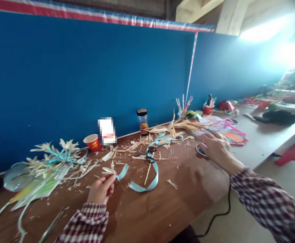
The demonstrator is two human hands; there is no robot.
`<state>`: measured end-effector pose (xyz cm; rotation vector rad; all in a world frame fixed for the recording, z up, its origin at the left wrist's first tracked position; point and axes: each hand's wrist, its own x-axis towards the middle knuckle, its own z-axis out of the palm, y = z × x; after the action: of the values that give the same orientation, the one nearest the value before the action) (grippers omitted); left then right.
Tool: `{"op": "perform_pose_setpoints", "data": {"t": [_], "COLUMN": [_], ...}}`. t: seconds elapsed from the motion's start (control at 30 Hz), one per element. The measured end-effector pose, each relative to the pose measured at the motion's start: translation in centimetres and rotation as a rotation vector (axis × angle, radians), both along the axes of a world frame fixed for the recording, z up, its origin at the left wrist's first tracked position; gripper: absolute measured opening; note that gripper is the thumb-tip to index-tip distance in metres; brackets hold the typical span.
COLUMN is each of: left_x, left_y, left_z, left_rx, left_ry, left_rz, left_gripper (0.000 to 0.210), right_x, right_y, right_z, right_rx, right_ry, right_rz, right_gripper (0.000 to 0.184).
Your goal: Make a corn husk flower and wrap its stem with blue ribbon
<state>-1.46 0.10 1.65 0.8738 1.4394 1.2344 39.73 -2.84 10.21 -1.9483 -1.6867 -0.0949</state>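
Pinched between thumb and fingers of my left hand (100, 189) is a small pale dried-husk flower (110, 168). A short piece of light blue ribbon (123, 172) trails from its base. My right hand (219, 152) is farther off at the right, its fingers bent over a round white-rimmed blue roll (201, 150) on the table. Part of that roll is hidden by the fingers. Between the hands, a long curled blue ribbon (155, 177) lies across black-handled scissors (151, 155) and a thin stick (147, 172).
Finished husk flowers with blue stems (61, 153) lie at the left by a clear bowl (18, 177). A red paper cup (93, 143) and a lidded jar (142, 122) stand along the blue partition (86, 74). Metal tweezers (51, 226) lie near the front. A black cable (228, 199) hangs off the edge.
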Motion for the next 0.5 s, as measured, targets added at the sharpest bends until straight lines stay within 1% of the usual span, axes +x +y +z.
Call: {"op": "perform_pose_setpoints", "data": {"t": [0.03, 0.07, 0.1, 0.2, 0.27, 0.4, 0.43, 0.5], "left_x": [-0.3, -0.6, -0.8, -1.3, -1.5, -1.5, -1.6, -1.6], "left_y": [0.0, 0.0, 0.0, 0.1, 0.2, 0.0, -0.1, -0.2], "left_z": [0.0, 0.0, 0.0, 0.0, -0.1, -0.1, 0.0, 0.2], "left_rx": [-0.002, 0.000, 0.009, 0.034, 0.039, 0.025, 0.027, 0.021], "left_ry": [0.008, 0.009, 0.004, -0.004, 0.009, 0.035, 0.050, 0.081], "left_rz": [0.000, 0.000, -0.001, -0.004, -0.010, -0.034, -0.048, -0.066], "left_gripper": [0.038, 0.039, 0.040, 0.040, 0.040, 0.038, 0.037, 0.035], "right_x": [1.5, 2.9, 4.2, 6.6, 7.1, 6.9, 7.0, 7.6], "right_y": [-0.3, -0.7, -1.2, -2.5, -3.1, -3.0, -2.9, -2.6], "right_z": [-0.8, -1.7, -2.6, -4.8, -5.7, -6.3, -6.4, -7.0], "right_rx": [-0.027, -0.108, -0.167, -0.245, -0.251, -0.277, -0.257, -0.160], "right_ry": [-0.132, -0.208, -0.263, -0.331, -0.339, -0.335, -0.350, -0.366], "right_rz": [-0.110, -0.162, -0.177, -0.194, -0.210, -0.149, -0.152, -0.185], "right_gripper": [0.023, 0.025, 0.026, 0.026, 0.026, 0.021, 0.019, 0.016]}}
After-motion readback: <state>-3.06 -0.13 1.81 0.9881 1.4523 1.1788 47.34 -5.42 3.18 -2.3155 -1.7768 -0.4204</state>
